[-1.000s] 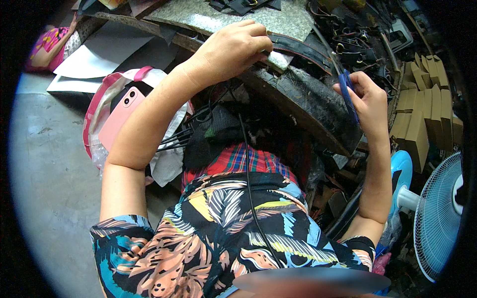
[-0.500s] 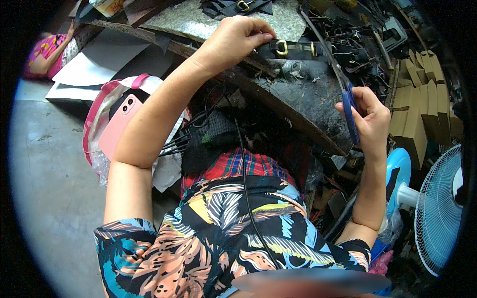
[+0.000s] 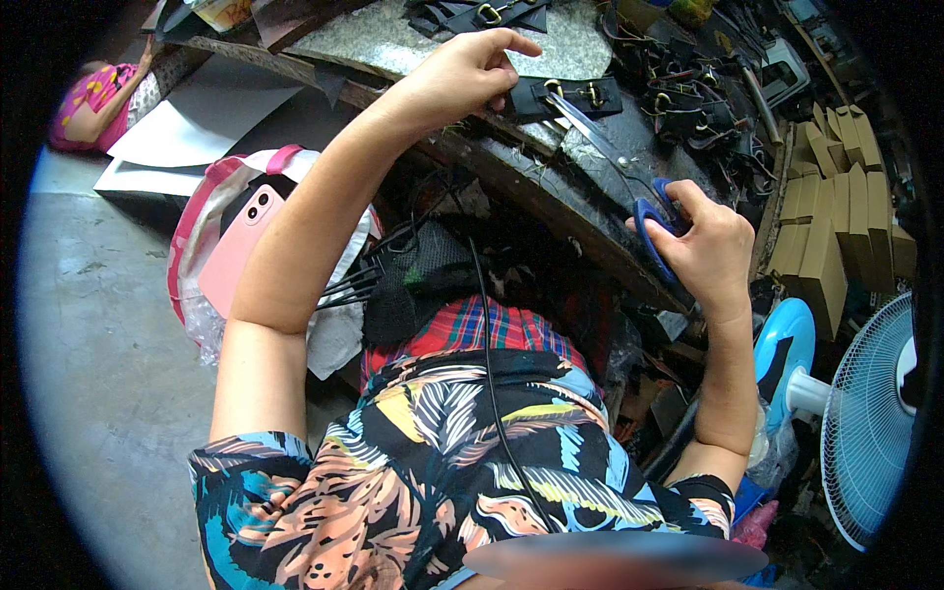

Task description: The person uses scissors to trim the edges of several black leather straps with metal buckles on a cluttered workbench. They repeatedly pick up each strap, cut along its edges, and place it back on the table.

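Observation:
My left hand (image 3: 470, 77) is over the workbench with its index finger stretched out, apart from the thumb, and the other fingers curled. Just by its fingertips lies the left end of a short black strap (image 3: 536, 102) with brass-coloured buckles; whether they touch is hard to see. My right hand (image 3: 716, 246) grips a pair of scissors (image 3: 602, 140) by blue handles, the thumb at one loop. The long metal blades point up and left, their tips at the strap's left buckle. The handles stand apart.
More black straps (image 3: 688, 108) are heaped on the bench's right. A buckled strap piece (image 3: 482, 17) lies farther back. Cardboard pieces (image 3: 831, 221) and a fan (image 3: 870, 423) stand to my right. A bag holds a pink phone (image 3: 236, 246) at my left; a person (image 3: 93, 108) is beyond.
The scissors swung left and down, their tips coming over to the strap. My left index finger lifted away from the thumb, and the strap's visible part now reaches less far to the right.

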